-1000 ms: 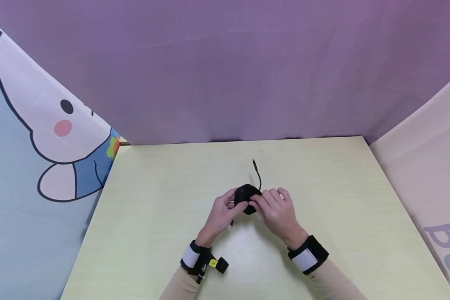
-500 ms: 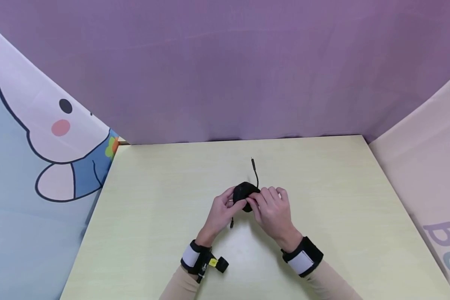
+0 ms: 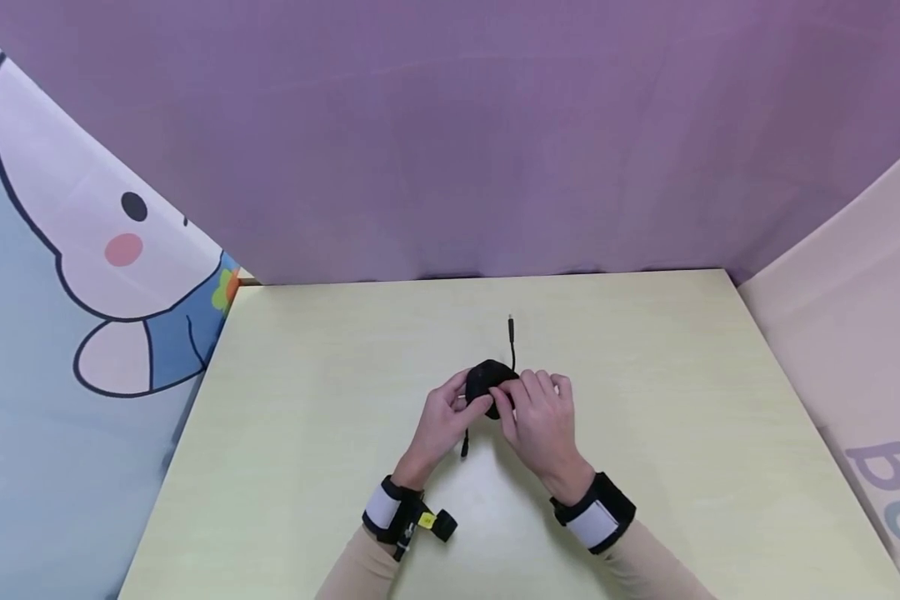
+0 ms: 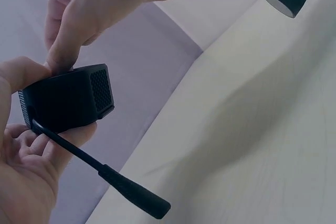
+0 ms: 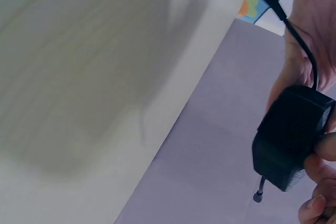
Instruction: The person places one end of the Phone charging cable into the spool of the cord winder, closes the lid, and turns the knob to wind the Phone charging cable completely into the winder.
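Note:
A black, many-sided case (image 3: 483,379) with a short cable on each of two sides is held above the table between both hands. My left hand (image 3: 440,423) grips it from the left, thumb on the near face and fingers behind. My right hand (image 3: 543,421) pinches at its near face with curled fingers; what lies under those fingertips is hidden. One cable end (image 3: 512,331) points away from me, and the other cable end (image 3: 465,446) hangs below my left hand. The left wrist view shows a textured panel (image 4: 101,88) on the case.
The pale wooden table (image 3: 307,433) lies beneath both hands. A purple cloth (image 3: 450,150) hangs along its far edge. A cartoon-printed cloth (image 3: 120,333) stands at left, a pale lettered one (image 3: 855,333) at right. Both wrists wear black straps (image 3: 596,512).
Both hands and the case have shifted slightly away from me. My right wrist has moved a little left. The far cable now stands straighter, and more of the near cable shows.

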The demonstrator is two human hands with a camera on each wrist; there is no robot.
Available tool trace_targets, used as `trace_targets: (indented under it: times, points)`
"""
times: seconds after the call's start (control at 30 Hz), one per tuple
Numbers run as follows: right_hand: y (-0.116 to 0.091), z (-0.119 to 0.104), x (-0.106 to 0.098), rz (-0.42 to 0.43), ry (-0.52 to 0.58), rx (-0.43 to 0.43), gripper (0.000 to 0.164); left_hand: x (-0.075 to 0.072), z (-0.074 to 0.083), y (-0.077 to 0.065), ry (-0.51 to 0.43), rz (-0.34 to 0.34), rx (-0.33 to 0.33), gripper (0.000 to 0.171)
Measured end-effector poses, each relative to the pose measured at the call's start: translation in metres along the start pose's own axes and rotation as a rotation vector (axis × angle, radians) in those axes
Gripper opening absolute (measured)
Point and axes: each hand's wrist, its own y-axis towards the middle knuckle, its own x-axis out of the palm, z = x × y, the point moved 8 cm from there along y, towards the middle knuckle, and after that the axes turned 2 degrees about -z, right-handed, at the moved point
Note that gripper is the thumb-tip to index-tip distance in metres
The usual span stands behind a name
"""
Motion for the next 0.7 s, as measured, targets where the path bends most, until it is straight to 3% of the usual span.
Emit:
trace_targets:
  times: [0.43, 0.7]
  points:
    - [0.011, 0.003, 0.003, -0.04, 0.042, 0.064, 0.033, -0.003, 0.011, 0.005, 0.021, 0.025, 0.035, 0.043]
    - [0.011, 0.005, 0.006, -0.022, 0.116, 0.107, 0.026, -0.002, 0.012, 0.006, -0.003, 0.022, 0.054, 0.044]
